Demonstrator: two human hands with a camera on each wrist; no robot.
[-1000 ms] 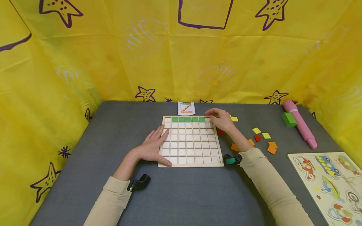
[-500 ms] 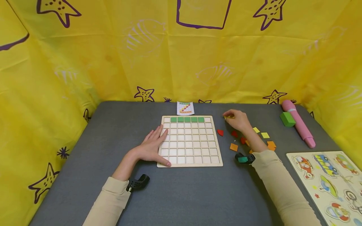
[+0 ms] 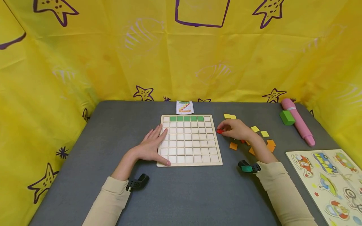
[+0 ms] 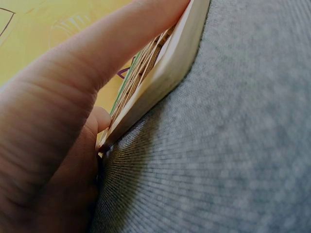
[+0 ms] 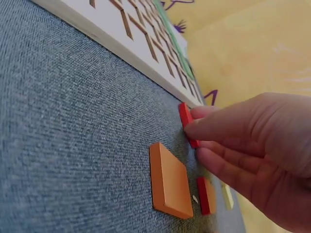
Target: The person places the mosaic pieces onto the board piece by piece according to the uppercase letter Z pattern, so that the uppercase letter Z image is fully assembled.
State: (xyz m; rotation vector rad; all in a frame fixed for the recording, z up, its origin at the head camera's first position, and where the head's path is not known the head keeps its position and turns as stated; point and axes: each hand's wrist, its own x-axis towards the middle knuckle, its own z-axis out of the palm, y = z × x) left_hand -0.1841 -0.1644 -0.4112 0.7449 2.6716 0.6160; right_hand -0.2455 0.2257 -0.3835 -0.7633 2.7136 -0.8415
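Observation:
A wooden grid board [image 3: 192, 165] lies on the grey table, several green square tiles [image 3: 187, 118] filling part of its far row. Along its left edge my left hand [image 3: 150, 147] rests with fingers spread, the thumb on the near corner. Just beyond the right edge, my right hand [image 3: 237, 129] pinches a red tile [image 3: 220, 131] with a rounded side between thumb and fingers. In the right wrist view that red tile [image 5: 186, 116] stands tilted close to the board's rim, partly covered by the thumb. An orange square tile [image 5: 171, 182] lies near it.
Behind the board lies a pattern card [image 3: 185, 107]. Yellow tiles [image 3: 255, 128] and orange tiles [image 3: 270, 143] are scattered to the right. Farther right are a green block [image 3: 287, 117], a pink cylindrical object [image 3: 299, 124] and a picture puzzle board [image 3: 318, 185]. A yellow curtain [image 3: 181, 62] surrounds the table.
My right hand has moved from the board's far right corner to the yellow tiles, let go of a yellow tile there, then come nearer and taken the red tile. My left hand stays put.

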